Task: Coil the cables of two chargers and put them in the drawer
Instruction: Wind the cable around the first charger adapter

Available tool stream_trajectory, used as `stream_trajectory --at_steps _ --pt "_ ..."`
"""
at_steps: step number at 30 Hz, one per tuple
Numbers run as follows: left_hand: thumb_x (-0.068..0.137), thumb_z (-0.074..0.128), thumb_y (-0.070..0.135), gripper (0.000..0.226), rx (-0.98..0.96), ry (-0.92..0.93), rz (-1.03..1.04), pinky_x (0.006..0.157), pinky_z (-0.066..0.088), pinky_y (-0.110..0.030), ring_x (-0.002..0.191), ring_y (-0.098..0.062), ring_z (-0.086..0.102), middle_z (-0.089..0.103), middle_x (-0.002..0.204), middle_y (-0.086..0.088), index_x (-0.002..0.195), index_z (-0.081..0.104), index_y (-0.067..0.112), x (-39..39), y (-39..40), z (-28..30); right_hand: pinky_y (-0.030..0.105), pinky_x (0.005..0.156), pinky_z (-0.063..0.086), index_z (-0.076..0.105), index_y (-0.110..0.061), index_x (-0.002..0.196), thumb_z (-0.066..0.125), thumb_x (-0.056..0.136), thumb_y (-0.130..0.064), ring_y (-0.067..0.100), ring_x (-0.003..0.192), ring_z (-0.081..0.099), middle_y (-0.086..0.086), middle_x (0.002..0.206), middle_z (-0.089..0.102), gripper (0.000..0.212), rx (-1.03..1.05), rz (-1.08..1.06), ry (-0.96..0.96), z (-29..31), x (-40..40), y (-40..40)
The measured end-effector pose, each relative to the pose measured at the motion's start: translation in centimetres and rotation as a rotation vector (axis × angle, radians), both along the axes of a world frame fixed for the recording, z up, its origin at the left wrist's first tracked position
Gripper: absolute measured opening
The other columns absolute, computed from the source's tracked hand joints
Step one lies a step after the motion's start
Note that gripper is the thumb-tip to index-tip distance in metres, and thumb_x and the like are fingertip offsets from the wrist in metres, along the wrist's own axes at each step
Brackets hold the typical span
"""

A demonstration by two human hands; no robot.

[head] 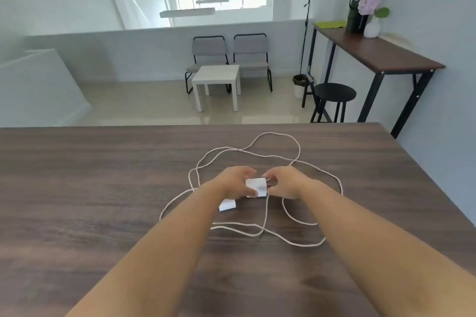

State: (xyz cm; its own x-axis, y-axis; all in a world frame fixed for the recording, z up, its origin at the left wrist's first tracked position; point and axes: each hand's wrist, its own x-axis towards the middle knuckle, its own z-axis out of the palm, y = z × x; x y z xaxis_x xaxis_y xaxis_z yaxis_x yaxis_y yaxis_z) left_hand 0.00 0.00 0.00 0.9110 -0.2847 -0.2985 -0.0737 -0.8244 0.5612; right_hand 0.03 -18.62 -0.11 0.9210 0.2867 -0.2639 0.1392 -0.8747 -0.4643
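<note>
Gripping 1 white charger (255,187) w/ curled fingers, the left hand (235,183) holds it just above the table (90,188), mid-frame. Right hand (284,182) pinches at the charger's right end, where dark prongs seem to show; exact contact too blurred to tell. 2nd charger (227,205) lies on the table just under the left wrist, partly hidden. So 2 chargers, 2 hands. White cable (298,152) sprawls loose in big loops around both hands, uncoiled; can't tell if it's 1 run or 2, strands cross a lot.

Table is dark wood grain, far edge near mid-height of the view. Beyond it: glossy pale floor, 1 small white side table (217,77), 2 grey chairs (229,51) side by side behind it, 1 black stool (334,92), 1 tall wood-top desk (381,54) at the right wall w/ a white vase (373,27) of pink flowers.
</note>
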Motion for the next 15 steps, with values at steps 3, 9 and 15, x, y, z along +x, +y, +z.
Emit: stream_trajectory --at_steps 3,9,15 --pt "0.075 0.078 0.028 0.058 0.025 -0.129 -0.021 0.098 0.047 -0.034 0.116 -0.016 0.058 0.064 0.127 0.005 0.130 0.060 0.027 -0.2 -0.1 -1.3 0.032 0.092 0.051 0.064 -0.031 0.121 0.060 0.077 -0.025 0.018 0.105 0.062 -0.003 0.115 0.069 0.044 -0.016 0.032 -0.043 -0.6 0.3 0.0" --pt "0.073 0.075 0.031 0.039 0.003 -0.251 -0.022 0.088 0.050 -0.038 0.103 -0.017 0.060 0.070 0.107 0.010 0.111 0.067 0.034 -0.1 0.5 -2.8 0.022 0.086 0.047 0.069 -0.027 0.115 0.068 0.077 -0.021 0.009 0.100 0.063 -0.007 0.107 0.071 0.038 0.142 -0.032 -0.068 -2.4 0.4 -0.6" --pt "0.070 0.076 0.029 0.036 -0.080 -0.326 -0.040 0.087 0.050 -0.039 0.098 -0.016 0.060 0.070 0.100 0.010 0.105 0.068 0.032 0.3 1.0 -2.7 0.020 0.086 0.043 0.068 -0.031 0.113 0.077 0.075 -0.031 0.005 0.099 0.060 -0.011 0.106 0.068 0.039 0.309 -0.056 -0.138 -2.7 0.0 -1.0"
